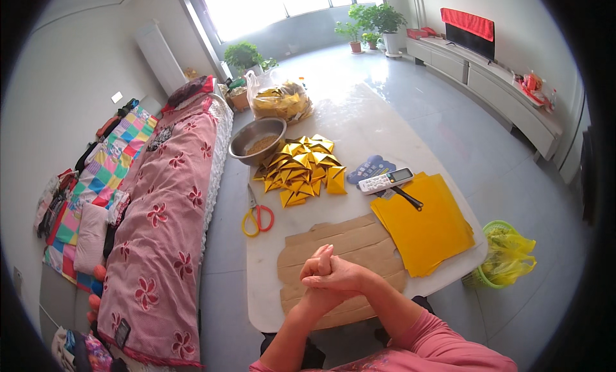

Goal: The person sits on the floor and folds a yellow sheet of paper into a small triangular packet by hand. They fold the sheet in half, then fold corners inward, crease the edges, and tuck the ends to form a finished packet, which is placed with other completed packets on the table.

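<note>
My left hand (316,290) and my right hand (339,274) are clasped together, fingers folded against each other. No object shows in them; the space between the palms is hidden. They hover over a flattened piece of brown cardboard (350,244) at the near side of the table. To the right lies a stack of square golden-yellow paper sheets (427,234). A pile of folded gold paper pieces (301,170) lies farther off. Left of the cardboard rest scissors (258,219) with one red and one yellow handle loop.
On the pale table (385,147) stand a metal bowl (258,140) with brown grains and a plastic bag (279,99) of gold pieces. A white remote (386,181) overlaps the sheets. A green bin (497,228) stands right; a pink-covered sofa (167,244) runs along the left.
</note>
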Action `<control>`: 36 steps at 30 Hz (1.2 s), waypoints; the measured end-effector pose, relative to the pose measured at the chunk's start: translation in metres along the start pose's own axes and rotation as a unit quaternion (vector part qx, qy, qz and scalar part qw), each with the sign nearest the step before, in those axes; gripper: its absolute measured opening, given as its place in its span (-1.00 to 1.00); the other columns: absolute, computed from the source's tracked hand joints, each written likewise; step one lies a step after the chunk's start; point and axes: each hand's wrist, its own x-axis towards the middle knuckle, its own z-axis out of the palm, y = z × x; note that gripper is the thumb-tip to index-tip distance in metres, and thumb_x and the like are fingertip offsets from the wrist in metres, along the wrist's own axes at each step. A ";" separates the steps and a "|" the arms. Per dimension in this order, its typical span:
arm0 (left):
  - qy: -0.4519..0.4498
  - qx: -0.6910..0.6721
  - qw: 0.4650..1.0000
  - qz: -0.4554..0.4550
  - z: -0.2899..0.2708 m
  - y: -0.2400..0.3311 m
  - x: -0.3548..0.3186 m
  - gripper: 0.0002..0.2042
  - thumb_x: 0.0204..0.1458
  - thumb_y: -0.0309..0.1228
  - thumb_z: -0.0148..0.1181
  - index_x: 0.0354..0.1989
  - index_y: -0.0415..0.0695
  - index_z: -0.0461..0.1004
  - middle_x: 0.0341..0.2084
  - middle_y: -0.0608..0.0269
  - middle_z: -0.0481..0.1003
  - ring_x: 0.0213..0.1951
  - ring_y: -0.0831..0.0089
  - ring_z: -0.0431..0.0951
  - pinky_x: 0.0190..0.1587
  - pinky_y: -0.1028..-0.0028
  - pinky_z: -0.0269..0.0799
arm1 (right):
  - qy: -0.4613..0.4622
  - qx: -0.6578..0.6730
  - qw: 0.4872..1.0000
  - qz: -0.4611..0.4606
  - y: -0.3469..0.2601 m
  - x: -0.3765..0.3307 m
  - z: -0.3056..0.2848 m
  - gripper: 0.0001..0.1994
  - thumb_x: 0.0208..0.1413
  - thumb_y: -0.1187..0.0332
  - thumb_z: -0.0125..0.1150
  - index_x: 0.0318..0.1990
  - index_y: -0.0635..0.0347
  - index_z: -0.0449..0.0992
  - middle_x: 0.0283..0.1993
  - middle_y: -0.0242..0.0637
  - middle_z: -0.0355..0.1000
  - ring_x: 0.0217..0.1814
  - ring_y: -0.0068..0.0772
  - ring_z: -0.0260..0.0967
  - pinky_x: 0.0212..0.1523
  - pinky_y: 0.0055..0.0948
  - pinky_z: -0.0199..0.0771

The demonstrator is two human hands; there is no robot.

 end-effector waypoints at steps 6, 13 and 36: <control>0.021 -0.083 0.992 -0.098 0.013 -0.002 0.003 0.17 -0.56 -0.24 0.60 0.33 -0.16 -0.04 0.13 0.11 0.10 0.10 0.19 0.27 0.06 0.26 0.37 | 0.016 -0.002 1.000 -0.022 0.013 0.007 0.003 -0.75 0.08 0.24 0.23 -0.20 0.23 0.54 -0.24 -0.23 0.44 -0.07 -0.33 0.37 0.02 -0.33 0.35; 0.008 -0.045 0.994 -0.101 0.014 -0.001 0.004 0.11 -0.47 -0.29 0.55 0.33 -0.16 -0.07 0.12 0.07 0.12 0.10 0.14 0.28 0.05 0.25 0.37 | 0.031 0.002 0.999 0.014 0.020 0.011 0.002 -0.75 0.09 0.24 0.23 -0.18 0.23 0.54 -0.24 -0.24 0.44 -0.07 -0.35 0.38 0.02 -0.36 0.35; -0.085 0.379 0.921 0.029 -0.020 0.005 -0.010 -0.08 -0.16 -0.47 0.33 0.37 -0.14 -0.16 0.07 -0.14 0.22 0.10 -0.11 0.32 0.04 0.15 0.35 | 0.194 -0.036 0.980 -0.029 0.024 0.006 0.016 -0.57 0.10 0.13 0.16 -0.04 0.32 0.41 -0.03 0.08 0.42 0.06 0.00 0.38 0.07 -0.20 0.34</control>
